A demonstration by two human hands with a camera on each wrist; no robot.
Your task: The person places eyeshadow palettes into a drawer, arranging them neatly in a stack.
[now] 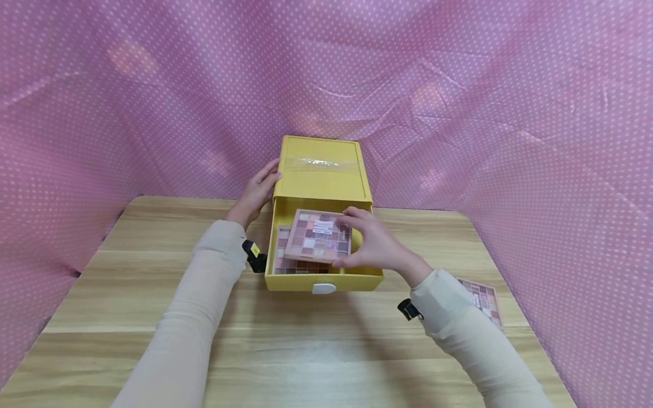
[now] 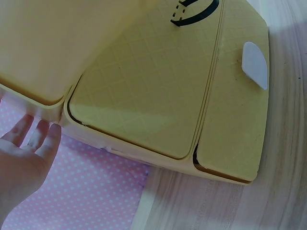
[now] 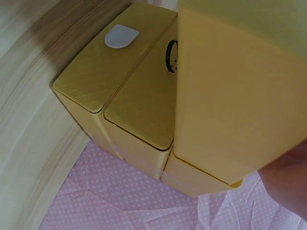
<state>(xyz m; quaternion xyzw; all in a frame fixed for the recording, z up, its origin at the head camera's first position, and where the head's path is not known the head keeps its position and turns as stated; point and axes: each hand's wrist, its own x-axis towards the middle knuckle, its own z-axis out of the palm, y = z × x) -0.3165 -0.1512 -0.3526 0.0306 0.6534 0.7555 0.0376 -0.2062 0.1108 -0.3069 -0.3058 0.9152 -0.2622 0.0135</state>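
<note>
A yellow drawer cabinet (image 1: 322,184) stands at the back of the table, its top drawer (image 1: 291,283) pulled out. My right hand (image 1: 380,243) pinches a square eyeshadow palette (image 1: 306,241) by its right side, tilted over the drawer's inside. Beneath it a second palette (image 1: 282,245) lies in the drawer, partly covered. Against the cabinet's left side rests my left hand (image 1: 257,195); in the left wrist view its extended fingers (image 2: 41,136) touch the cabinet's edge. The right wrist view shows only part of my right hand (image 3: 290,179), behind the drawer, with the palette hidden.
Another eyeshadow palette (image 1: 483,301) lies on the wooden table (image 1: 306,351) at the right, partly behind my right sleeve. Lower drawers (image 2: 144,96) are closed, one with a white handle (image 2: 254,64). Pink dotted cloth (image 1: 204,102) hangs behind and at both sides.
</note>
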